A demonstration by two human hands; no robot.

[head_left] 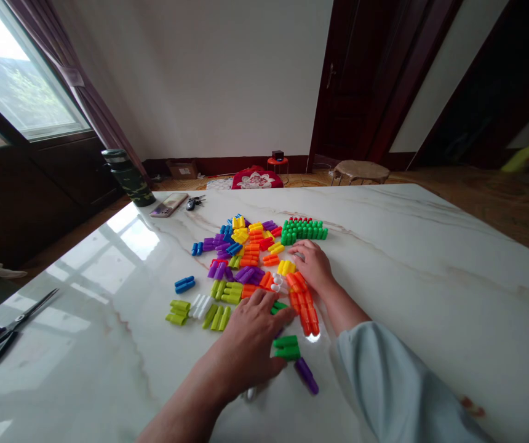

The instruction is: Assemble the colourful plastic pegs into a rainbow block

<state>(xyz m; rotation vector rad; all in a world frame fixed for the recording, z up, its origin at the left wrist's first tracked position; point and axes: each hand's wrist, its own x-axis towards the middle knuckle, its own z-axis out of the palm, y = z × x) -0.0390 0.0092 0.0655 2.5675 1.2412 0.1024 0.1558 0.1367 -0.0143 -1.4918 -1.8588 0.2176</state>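
Observation:
Several colourful plastic peg blocks [246, 252] lie scattered on a white marble table [430, 277]. My left hand [250, 335] rests flat over green blocks [286, 347], fingers stretched toward a row of orange blocks [305, 307]. My right hand [313, 266] lies on the table at the top of that orange row, fingers curled down beside yellow blocks [285, 267]. A joined slab of green blocks [304, 231] sits just beyond it. A purple block [307, 375] lies near my left wrist.
Scissors [1, 335] lie at the table's left edge. A phone [168, 205], keys [194, 202] and a camouflage flask [130, 177] stand at the far left corner. A stool [359, 170] and red bag [256, 179] are on the floor behind.

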